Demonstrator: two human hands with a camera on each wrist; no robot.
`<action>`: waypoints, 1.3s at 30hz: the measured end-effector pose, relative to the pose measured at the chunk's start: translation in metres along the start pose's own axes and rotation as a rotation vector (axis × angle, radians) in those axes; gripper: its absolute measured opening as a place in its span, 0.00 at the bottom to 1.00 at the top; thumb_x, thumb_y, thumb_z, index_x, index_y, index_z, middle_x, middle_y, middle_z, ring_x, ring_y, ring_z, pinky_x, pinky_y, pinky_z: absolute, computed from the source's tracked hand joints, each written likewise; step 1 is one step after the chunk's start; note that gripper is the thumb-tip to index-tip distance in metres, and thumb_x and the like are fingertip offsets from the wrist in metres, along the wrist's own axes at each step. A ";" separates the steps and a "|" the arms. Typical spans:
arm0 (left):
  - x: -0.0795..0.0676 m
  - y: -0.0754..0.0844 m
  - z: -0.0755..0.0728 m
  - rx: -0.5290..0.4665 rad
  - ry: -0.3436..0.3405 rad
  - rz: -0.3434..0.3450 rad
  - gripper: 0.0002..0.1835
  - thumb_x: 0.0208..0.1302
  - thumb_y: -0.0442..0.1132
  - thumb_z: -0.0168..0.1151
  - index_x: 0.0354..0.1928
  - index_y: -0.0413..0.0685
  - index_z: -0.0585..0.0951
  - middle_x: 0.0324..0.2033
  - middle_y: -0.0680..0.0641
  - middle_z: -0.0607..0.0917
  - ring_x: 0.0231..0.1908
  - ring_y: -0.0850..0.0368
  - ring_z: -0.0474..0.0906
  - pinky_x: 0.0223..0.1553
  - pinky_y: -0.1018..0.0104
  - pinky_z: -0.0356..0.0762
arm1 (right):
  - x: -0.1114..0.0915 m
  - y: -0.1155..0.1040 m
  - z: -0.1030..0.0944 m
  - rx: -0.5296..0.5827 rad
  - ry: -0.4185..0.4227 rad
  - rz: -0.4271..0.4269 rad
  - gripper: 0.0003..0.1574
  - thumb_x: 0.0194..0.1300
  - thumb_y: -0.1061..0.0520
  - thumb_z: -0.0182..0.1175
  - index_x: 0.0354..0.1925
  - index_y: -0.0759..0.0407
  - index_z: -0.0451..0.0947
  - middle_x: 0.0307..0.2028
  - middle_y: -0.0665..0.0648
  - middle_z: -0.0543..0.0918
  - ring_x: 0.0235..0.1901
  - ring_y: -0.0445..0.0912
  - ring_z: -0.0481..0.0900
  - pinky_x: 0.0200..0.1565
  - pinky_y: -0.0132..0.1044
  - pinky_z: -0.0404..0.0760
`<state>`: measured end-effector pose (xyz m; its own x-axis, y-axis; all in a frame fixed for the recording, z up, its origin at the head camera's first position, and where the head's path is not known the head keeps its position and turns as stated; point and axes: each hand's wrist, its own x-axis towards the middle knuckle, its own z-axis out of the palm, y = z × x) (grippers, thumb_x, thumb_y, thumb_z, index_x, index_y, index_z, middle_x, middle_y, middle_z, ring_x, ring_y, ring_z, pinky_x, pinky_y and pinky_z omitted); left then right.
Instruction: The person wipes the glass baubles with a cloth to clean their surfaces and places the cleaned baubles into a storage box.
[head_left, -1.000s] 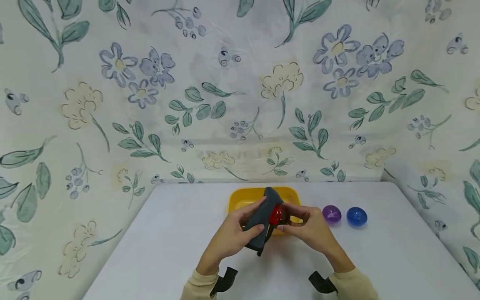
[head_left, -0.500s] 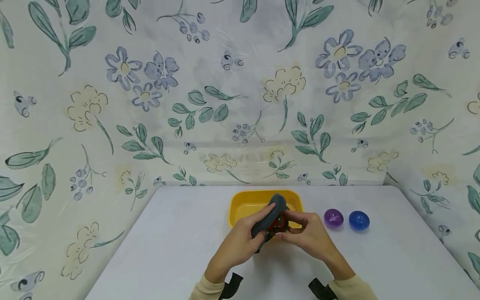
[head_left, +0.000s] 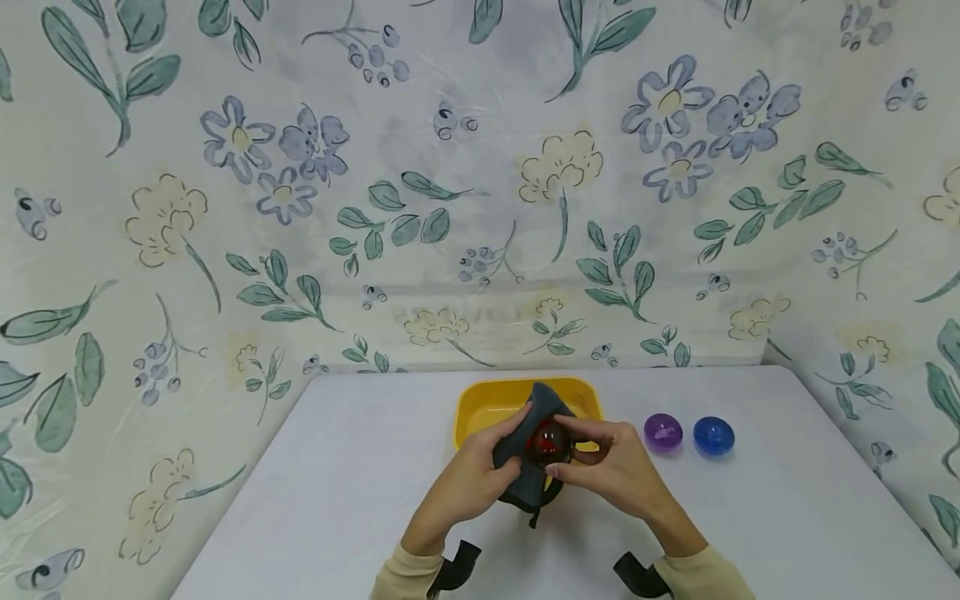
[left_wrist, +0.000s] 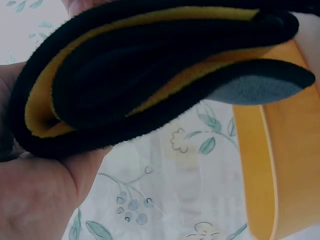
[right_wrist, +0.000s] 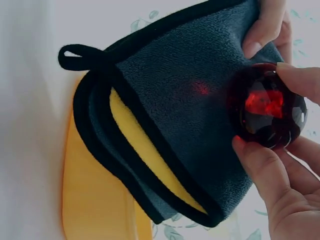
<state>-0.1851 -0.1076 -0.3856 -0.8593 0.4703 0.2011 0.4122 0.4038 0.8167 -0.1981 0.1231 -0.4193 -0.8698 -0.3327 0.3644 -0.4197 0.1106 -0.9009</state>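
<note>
My left hand grips a folded dark grey cloth with black edging, a hanging loop and a yellow reverse side. My right hand pinches a see-through red ball between thumb and fingers. In the right wrist view, the ball sits against the cloth's grey face, with a red glow beside it on the fabric. Folded layers of the cloth fill the upper part of the left wrist view. Both hands are in front of the yellow tray's near side, partly hiding it.
A yellow tray stands on the white table behind the hands. To its right lie a purple see-through ball and a blue one. Flower-patterned sheeting rises behind the table and at both sides.
The cloth has shifted and turned in my left hand, its lower end now spread lower. More of the red ball's round face shows. The tray and the other two balls stay in place.
</note>
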 end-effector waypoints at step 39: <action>-0.009 0.018 0.001 -0.119 0.007 -0.113 0.34 0.69 0.31 0.55 0.78 0.47 0.66 0.71 0.34 0.74 0.46 0.49 0.87 0.42 0.65 0.88 | 0.002 0.005 -0.011 -0.085 0.141 0.133 0.39 0.55 0.58 0.78 0.64 0.61 0.79 0.59 0.64 0.85 0.59 0.60 0.83 0.54 0.40 0.87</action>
<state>-0.1701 -0.1037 -0.3736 -0.9005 0.4213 0.1079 0.2745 0.3580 0.8925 -0.2050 0.1327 -0.4205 -0.9441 -0.1763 0.2784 -0.3141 0.2256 -0.9222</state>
